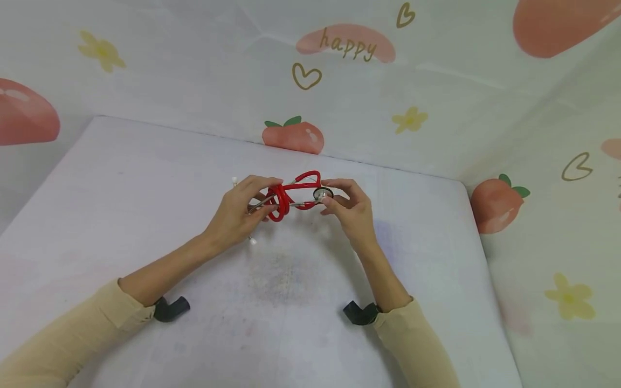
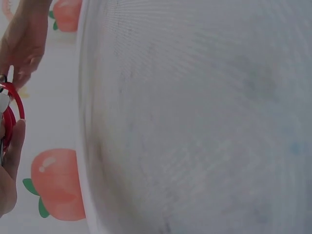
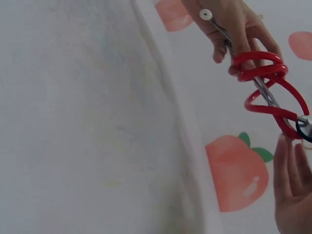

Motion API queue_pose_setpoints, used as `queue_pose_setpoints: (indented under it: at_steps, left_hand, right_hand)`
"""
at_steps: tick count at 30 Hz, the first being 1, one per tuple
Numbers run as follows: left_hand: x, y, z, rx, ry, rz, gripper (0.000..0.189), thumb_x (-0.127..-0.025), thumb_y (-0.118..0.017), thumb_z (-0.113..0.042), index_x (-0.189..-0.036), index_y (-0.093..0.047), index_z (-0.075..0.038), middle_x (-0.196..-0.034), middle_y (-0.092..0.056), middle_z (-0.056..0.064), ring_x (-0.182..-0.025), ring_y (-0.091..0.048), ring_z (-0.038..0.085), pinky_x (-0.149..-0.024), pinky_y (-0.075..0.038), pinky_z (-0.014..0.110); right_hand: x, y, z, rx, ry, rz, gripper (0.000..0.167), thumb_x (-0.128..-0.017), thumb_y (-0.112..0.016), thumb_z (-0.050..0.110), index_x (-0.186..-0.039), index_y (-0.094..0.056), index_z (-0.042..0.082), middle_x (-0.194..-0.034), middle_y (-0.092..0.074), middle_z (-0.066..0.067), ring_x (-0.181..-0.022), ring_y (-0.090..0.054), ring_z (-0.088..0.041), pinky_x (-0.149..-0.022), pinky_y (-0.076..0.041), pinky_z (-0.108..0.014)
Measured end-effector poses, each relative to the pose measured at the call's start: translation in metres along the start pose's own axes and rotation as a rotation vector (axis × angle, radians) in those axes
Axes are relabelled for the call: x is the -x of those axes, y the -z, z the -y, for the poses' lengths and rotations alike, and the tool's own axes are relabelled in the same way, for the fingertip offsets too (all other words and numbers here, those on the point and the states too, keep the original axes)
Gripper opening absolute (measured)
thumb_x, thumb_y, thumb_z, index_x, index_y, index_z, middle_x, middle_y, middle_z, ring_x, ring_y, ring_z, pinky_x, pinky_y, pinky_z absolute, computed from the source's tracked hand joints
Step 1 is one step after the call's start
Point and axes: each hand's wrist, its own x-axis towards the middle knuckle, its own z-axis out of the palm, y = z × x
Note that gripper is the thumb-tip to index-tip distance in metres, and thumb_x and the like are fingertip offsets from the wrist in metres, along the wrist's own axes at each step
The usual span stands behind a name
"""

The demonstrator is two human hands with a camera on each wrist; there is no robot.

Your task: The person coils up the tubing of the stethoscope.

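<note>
A stethoscope with red tubing (image 1: 277,215) is held between the two hands over the table. Its tubing is wound in loops around the metal ear tubes. My left hand (image 1: 235,210) grips the ear tubes and the coil, thumb in front. Two white ear tips (image 1: 253,241) stick out beyond that hand. On the other end, my right hand (image 1: 356,215) pinches the round chest piece (image 1: 322,194) with its dark rim between thumb and fingers. The right wrist view shows the red loops (image 3: 263,57) around the ear tubes. In the left wrist view, only part of the tubing (image 2: 20,105) shows at the edge.
Beneath the hands lies a white table (image 1: 194,345) with smudges. A cloth backdrop (image 1: 204,70) printed with peaches, hearts and flowers rises along its back and right edges. Black curved pieces (image 1: 172,310) stick out at both sleeve cuffs.
</note>
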Motion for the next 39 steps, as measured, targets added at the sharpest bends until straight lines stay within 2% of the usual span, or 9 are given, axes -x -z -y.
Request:
queue_pose_setpoints:
  at_steps: [5, 8, 13, 16, 20, 24, 30, 35, 39]
  left_hand:
    - [-0.002, 0.0, -0.001, 0.009, 0.002, -0.015, 0.062, -0.083, -0.078, 0.002, -0.137, -0.056, -0.015, -0.12, -0.06, 0.005, -0.087, -0.07, 0.018, -0.068, -0.061, 0.029]
    - [-0.003, 0.0, 0.0, 0.015, 0.005, -0.024, 0.061, -0.083, -0.077, 0.002, -0.137, -0.056, -0.016, -0.119, -0.06, 0.005, -0.087, -0.07, 0.018, -0.067, -0.061, 0.029]
    - [-0.003, -0.001, 0.001, 0.015, 0.019, -0.034, 0.061, -0.083, -0.077, 0.003, -0.137, -0.057, -0.016, -0.119, -0.06, 0.005, -0.086, -0.07, 0.018, -0.067, -0.061, 0.028]
    - [-0.002, -0.002, 0.002, 0.024, 0.037, -0.038, 0.061, -0.083, -0.077, 0.004, -0.137, -0.057, -0.016, -0.119, -0.06, 0.005, -0.086, -0.07, 0.018, -0.067, -0.06, 0.027]
    - [0.0, -0.002, 0.002, 0.032, 0.057, -0.042, 0.063, -0.083, -0.077, 0.005, -0.138, -0.056, -0.016, -0.12, -0.06, 0.005, -0.085, -0.069, 0.017, -0.066, -0.06, 0.026]
    - [-0.001, -0.002, 0.0, 0.029, 0.048, -0.042, 0.064, -0.082, -0.077, 0.006, -0.138, -0.056, -0.017, -0.121, -0.06, 0.005, -0.085, -0.069, 0.017, -0.066, -0.06, 0.027]
    - [-0.005, -0.003, -0.002, 0.026, 0.022, -0.045, 0.063, -0.082, -0.077, 0.006, -0.138, -0.056, -0.015, -0.12, -0.06, 0.005, -0.086, -0.07, 0.018, -0.066, -0.06, 0.027]
    - [-0.005, -0.004, -0.001, 0.01, 0.019, -0.046, 0.063, -0.081, -0.078, 0.007, -0.137, -0.057, -0.014, -0.118, -0.061, 0.006, -0.085, -0.07, 0.019, -0.067, -0.061, 0.029]
    - [-0.003, -0.004, 0.0, -0.008, 0.031, -0.05, 0.064, -0.08, -0.078, 0.007, -0.136, -0.057, -0.014, -0.118, -0.061, 0.007, -0.085, -0.07, 0.019, -0.068, -0.061, 0.03]
  right_hand:
    - [0.002, -0.009, -0.003, 0.109, 0.141, -0.119, 0.029, -0.086, -0.072, -0.008, -0.114, -0.07, -0.005, -0.108, -0.069, -0.017, -0.076, -0.07, -0.026, -0.067, -0.062, -0.037]
    - [0.003, -0.019, 0.002, 0.175, 0.203, -0.172, 0.033, -0.085, -0.071, -0.011, -0.117, -0.069, -0.008, -0.111, -0.069, -0.022, -0.079, -0.07, -0.021, -0.068, -0.061, -0.035]
    - [0.008, -0.037, 0.016, 0.318, 0.284, -0.166, 0.036, -0.088, -0.067, -0.011, -0.124, -0.062, -0.013, -0.123, -0.063, -0.028, -0.094, -0.069, -0.028, -0.068, -0.061, -0.036]
    - [0.009, -0.044, 0.019, 0.396, 0.313, -0.154, 0.035, -0.091, -0.063, -0.011, -0.125, -0.06, -0.014, -0.126, -0.061, -0.029, -0.103, -0.066, -0.034, -0.069, -0.061, -0.043]
    - [0.007, -0.045, 0.018, 0.327, 0.237, -0.191, 0.033, -0.092, -0.064, -0.007, -0.125, -0.062, -0.012, -0.127, -0.062, -0.026, -0.101, -0.066, -0.028, -0.073, -0.059, -0.048]
    - [0.006, -0.044, 0.014, 0.207, 0.174, -0.283, 0.031, -0.09, -0.069, -0.005, -0.12, -0.067, -0.01, -0.122, -0.065, -0.021, -0.085, -0.068, -0.017, -0.071, -0.061, -0.038]
    - [0.007, -0.048, 0.008, 0.205, 0.312, -0.359, 0.023, -0.085, -0.071, -0.011, -0.108, -0.07, -0.013, -0.119, -0.064, -0.026, -0.081, -0.069, -0.016, -0.065, -0.061, -0.032]
    - [0.007, -0.05, 0.006, 0.366, 0.429, -0.341, 0.028, -0.081, -0.073, -0.015, -0.109, -0.068, -0.014, -0.125, -0.062, -0.029, -0.08, -0.067, -0.027, -0.072, -0.059, -0.024]
    - [0.007, -0.048, -0.002, 0.453, 0.48, -0.316, 0.031, -0.079, -0.074, -0.015, -0.11, -0.069, -0.013, -0.129, -0.059, -0.03, -0.079, -0.067, -0.034, -0.072, -0.056, -0.017]
